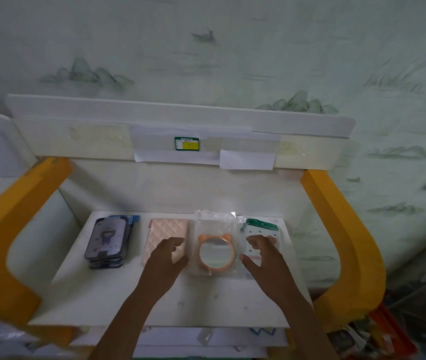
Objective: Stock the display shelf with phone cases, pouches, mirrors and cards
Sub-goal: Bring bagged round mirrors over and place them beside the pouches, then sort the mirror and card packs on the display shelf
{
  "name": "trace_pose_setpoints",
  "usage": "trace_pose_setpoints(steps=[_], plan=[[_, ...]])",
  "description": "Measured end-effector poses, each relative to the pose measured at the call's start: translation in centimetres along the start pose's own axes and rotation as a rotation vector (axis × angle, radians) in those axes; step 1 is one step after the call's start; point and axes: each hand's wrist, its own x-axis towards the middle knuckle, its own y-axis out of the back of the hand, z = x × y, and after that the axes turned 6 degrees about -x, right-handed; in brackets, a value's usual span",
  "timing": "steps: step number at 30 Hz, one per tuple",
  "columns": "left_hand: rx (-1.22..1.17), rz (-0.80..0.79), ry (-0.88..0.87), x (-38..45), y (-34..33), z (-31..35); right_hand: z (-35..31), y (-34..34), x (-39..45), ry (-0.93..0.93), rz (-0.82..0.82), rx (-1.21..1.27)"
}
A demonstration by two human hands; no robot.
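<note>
On the white shelf (pixel 108 294) four kinds of goods lie in a row. A stack of dark phone cases (pixel 108 240) is at the left. Beside it lies a pink quilted pouch (pixel 166 229). An orange bear-eared mirror (pixel 213 252) in a clear bag comes after it, then a green-topped card pack (pixel 261 228) at the right. My left hand (pixel 166 258) hovers over the pouch's near end, fingers relaxed. My right hand (pixel 261 255) hovers over the card pack, fingers spread. Neither hand holds anything; the mirror lies between them.
Yellow curved side supports (pixel 349 242) frame the shelf left and right. A white upper shelf (pixel 180 113) with a green and yellow price tag (pixel 186 143) hangs above. An orange crate (pixel 378 336) with packets sits at the lower right. A lower shelf shows under the front edge.
</note>
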Motion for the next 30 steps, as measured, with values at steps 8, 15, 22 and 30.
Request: trace_pose_setpoints(steps=[8, 15, 22, 30], plan=[[-0.001, 0.108, -0.069, -6.6, 7.5, -3.3, -7.9, -3.1, -2.1, 0.188, -0.067, -0.008], [-0.008, 0.27, -0.026, -14.7, 15.8, -6.4, -16.7, -7.9, -6.1, 0.314, -0.154, 0.005], [0.014, 0.383, 0.064, -24.4, 25.0, -10.1, -26.2, -13.6, -10.1, 0.443, -0.283, 0.004], [0.07, 0.579, 0.227, -32.7, 33.8, -14.9, -36.3, -19.9, -13.4, 0.612, -0.422, 0.047]])
